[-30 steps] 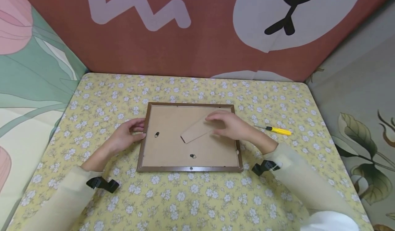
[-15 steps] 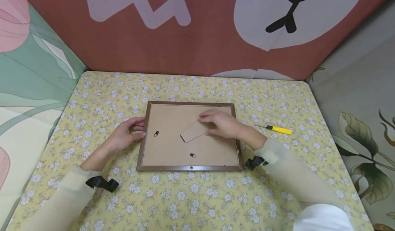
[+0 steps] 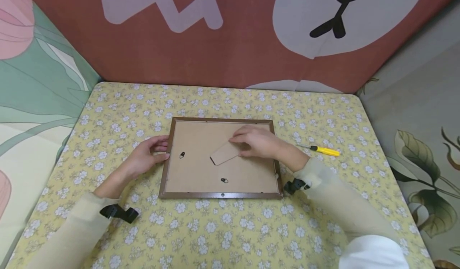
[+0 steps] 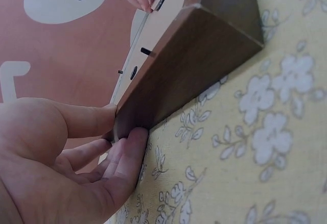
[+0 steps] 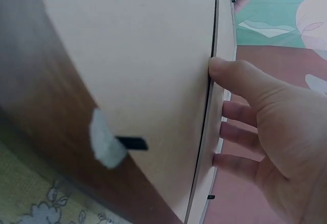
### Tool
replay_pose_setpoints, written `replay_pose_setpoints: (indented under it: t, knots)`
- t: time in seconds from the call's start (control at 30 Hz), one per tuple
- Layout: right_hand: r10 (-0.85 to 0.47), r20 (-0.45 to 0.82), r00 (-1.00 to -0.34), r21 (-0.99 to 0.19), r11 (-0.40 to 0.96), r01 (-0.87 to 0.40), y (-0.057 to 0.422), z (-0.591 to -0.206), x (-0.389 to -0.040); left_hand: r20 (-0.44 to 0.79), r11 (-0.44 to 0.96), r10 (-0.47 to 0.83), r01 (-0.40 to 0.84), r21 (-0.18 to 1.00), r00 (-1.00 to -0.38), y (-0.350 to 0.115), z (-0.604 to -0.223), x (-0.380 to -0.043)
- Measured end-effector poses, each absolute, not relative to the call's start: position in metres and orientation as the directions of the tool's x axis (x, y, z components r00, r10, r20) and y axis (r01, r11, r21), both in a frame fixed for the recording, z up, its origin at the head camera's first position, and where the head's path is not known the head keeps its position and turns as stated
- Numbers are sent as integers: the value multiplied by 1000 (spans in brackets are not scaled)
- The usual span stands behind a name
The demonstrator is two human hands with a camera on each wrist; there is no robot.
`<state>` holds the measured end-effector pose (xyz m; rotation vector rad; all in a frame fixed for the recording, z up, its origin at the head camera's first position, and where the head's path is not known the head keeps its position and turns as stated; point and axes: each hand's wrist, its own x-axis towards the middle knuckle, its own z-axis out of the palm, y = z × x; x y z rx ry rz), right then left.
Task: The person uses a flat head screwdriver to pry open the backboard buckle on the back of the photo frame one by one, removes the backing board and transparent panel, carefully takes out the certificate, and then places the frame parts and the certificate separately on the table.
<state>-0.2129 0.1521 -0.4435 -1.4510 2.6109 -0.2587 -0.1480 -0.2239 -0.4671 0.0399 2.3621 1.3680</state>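
A brown picture frame lies face down, its tan backboard up. At the frame's left edge, my left hand grips the rim; in the left wrist view the thumb presses the upper edge and the fingers sit lower, against the side. A tan stand leg lies flat across the board. My right hand pinches this leg by its two long edges. The right wrist view has the thumb on the near edge and the other fingertips beyond it. The leg's upper right end is hidden under the hand.
Right of the frame lies a screwdriver with a yellow handle. Two black hanging hooks, one at left and one at front, sit on the backboard. Small black tabs line the rim. A flowered yellow cloth covers the table.
My right hand has moved left and down along the stand leg, its thumb and fingers closing onto the leg's edges. The left hand stays on the frame's left rim.
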Motion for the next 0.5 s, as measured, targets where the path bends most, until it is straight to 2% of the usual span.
replay_pose_setpoints:
  t: [0.2, 0.5]
  knots:
    - [-875, -34, -482, -193, 479, -856, 150, -443, -216, -329, 512, 229, -174, 841, -916, -224, -466, -147]
    - [-866, -53, -498, -220, 497, -840, 148, -440, -219, -327, 508, 228, -174, 843, -917, -225, -467, -148]
